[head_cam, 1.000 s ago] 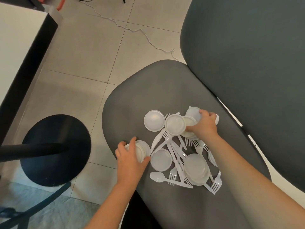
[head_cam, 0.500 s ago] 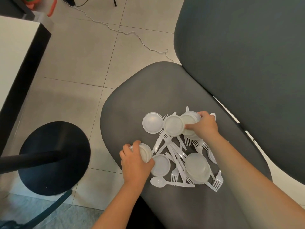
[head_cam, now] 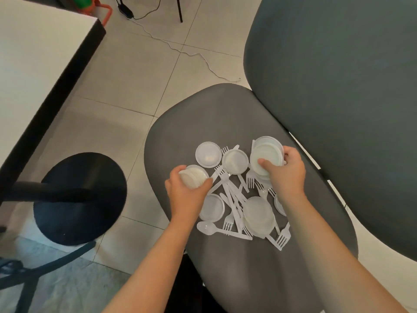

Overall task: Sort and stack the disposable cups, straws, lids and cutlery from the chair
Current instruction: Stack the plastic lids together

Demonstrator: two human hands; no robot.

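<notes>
White plastic lids, forks, knives and a spoon (head_cam: 206, 228) lie heaped on the grey chair seat (head_cam: 203, 114). My left hand (head_cam: 187, 195) grips a small stack of lids (head_cam: 195, 176) at the heap's left edge. My right hand (head_cam: 285, 172) holds a second lid stack (head_cam: 267, 155), tilted up on its edge at the heap's far right. Two single lids (head_cam: 208, 154) (head_cam: 235, 161) lie flat between the hands. Another lid (head_cam: 212, 207) and a stack of lids (head_cam: 258, 214) lie nearer me among crossed forks and knives (head_cam: 232, 197).
The chair's tall grey backrest (head_cam: 338, 75) rises on the right. A white table with a black edge (head_cam: 33, 64) stands at left, its round black base (head_cam: 81, 197) on the tiled floor. A white cable (head_cam: 180, 50) runs across the tiles beyond the seat.
My left hand has lifted its lid stack and moved it up towards the flat lids. My right hand has raised and tilted its stack, and the view has shifted back.
</notes>
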